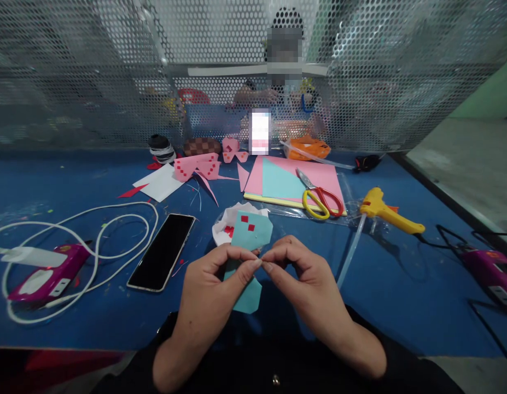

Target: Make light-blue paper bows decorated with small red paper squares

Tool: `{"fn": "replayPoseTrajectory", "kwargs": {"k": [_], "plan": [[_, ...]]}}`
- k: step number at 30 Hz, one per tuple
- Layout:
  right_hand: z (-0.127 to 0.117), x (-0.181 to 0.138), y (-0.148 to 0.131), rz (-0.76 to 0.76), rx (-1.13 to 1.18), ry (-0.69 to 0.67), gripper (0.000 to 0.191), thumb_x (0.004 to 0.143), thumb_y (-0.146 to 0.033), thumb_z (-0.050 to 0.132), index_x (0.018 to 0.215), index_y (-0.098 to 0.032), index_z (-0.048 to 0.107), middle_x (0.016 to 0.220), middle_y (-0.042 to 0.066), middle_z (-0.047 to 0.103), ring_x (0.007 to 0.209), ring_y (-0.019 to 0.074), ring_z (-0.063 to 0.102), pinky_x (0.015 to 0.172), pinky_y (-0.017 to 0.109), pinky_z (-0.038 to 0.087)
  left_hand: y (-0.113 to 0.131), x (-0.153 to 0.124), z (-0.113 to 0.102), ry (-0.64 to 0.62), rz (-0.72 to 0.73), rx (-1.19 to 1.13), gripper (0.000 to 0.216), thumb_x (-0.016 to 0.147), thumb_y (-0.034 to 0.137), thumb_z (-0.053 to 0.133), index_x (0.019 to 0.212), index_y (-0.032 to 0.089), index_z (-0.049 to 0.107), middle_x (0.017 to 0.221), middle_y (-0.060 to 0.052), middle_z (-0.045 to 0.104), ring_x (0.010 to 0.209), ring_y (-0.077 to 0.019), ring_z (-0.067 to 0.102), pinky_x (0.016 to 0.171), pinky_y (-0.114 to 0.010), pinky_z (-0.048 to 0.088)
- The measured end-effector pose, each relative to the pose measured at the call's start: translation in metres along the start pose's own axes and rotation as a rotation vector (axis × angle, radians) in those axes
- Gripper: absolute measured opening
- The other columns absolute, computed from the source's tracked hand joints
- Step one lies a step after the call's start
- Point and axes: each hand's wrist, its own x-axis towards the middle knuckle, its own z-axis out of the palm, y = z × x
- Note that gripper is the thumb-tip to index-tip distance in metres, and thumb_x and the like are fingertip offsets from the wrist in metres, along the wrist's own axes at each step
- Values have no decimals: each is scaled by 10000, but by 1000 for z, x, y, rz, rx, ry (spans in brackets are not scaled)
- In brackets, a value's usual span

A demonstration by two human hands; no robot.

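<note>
Both hands meet low in the middle of the view, fingertip to fingertip over the blue bench (pixel 73 175): the left hand (pixel 214 290) and the right hand (pixel 308 282) each pinch thumb against forefinger on the waist of a blue paper (pixel 252 230). Its long axis runs straight away from the person, the wider end with two red squares (pixel 247 222) beyond the fingertips and the lower corner tucked more under the left hand, so the grips sit level, neither nearer. White paper (pixel 221 224) lies just behind it. A phone (pixel 162 250) lies face up to the left, near a white cable (pixel 114 219); scissors (pixel 319 200) rest on pink and blue sheets (pixel 286 178) farther back, a glue gun (pixel 386 213) to their right. No writing or brand can be read.
</note>
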Motion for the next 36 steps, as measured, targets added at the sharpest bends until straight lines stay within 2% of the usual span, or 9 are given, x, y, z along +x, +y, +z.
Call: {"fn": "replayPoseTrajectory", "kwargs": {"k": [7, 14, 17, 19, 21, 24, 28, 33, 36], "plan": [[4, -1, 2, -3, 31, 19, 80, 840, -196, 669, 785, -233, 714, 767, -12, 625, 711, 136, 579, 660, 286, 482, 1, 0, 1, -1, -5, 48, 128, 823, 313, 688, 742, 216, 713, 711, 16, 727, 655, -133, 643, 683, -236, 531], [-8, 1, -1, 15, -16, 112, 119, 882, -283, 631, 795, -227, 688, 730, -9, 632, 678, 140, 577, 635, 283, 480, 1, 0, -2, -25, -189, -69, 210, 833, 402, 689, 765, 204, 696, 650, 11, 716, 599, -123, 622, 571, -213, 491], [-26, 4, 2, -76, -287, 256, 317, 917, -335, 587, 620, -226, 576, 543, -38, 486, 532, 126, 462, 553, 287, 430, 1, -2, -5, -17, -224, -71, 226, 839, 427, 692, 790, 207, 698, 668, 4, 727, 611, -127, 623, 554, -216, 472], [-39, 9, 9, -202, -579, 325, 327, 907, -304, 576, 591, -227, 540, 535, -29, 455, 561, 151, 482, 649, 350, 475, 2, -3, -6, -15, -217, -69, 224, 844, 426, 693, 785, 211, 695, 670, 6, 725, 613, -128, 620, 546, -219, 461], [-49, 14, 19, -295, -817, 314, 107, 863, -239, 569, 801, -210, 651, 695, 32, 594, 739, 224, 598, 844, 486, 499, 2, -3, -7, -18, -201, -67, 220, 848, 426, 691, 781, 216, 692, 666, 9, 721, 612, -130, 622, 537, -225, 455], [-56, 17, 29, -335, -937, 287, 197, 868, -217, 567, 1031, -193, 677, 780, 59, 669, 836, 261, 660, 1000, 586, 450, 1, -4, -8, -14, -163, -51, 213, 852, 419, 682, 775, 221, 694, 667, 8, 720, 637, -142, 642, 574, -241, 480], [-50, 11, 23, -407, -818, 334, 197, 912, -201, 564, 1053, -237, 698, 854, 49, 721, 885, 243, 694, 1057, 550, 436, 1, -5, -8, 1, -129, -29, 192, 854, 391, 678, 762, 224, 702, 660, 15, 720, 682, -151, 671, 661, -258, 512], [-33, 0, 6, -397, -463, 221, 152, 896, -184, 650, 959, -310, 706, 867, -36, 735, 828, 176, 697, 1124, 519, 351, 4, -7, -8, 1, -81, -18, 177, 842, 351, 687, 725, 219, 705, 631, 26, 711, 654, -141, 664, 679, -246, 519], [-20, -3, -2, -367, -380, 87, 106, 877, -214, 691, 934, -298, 720, 909, -11, 723, 888, 197, 682, 1019, 487, 418, 6, -8, -8, -8, -60, -34, 161, 830, 337, 693, 728, 213, 708, 660, 20, 718, 628, -135, 649, 646, -237, 521]]}}
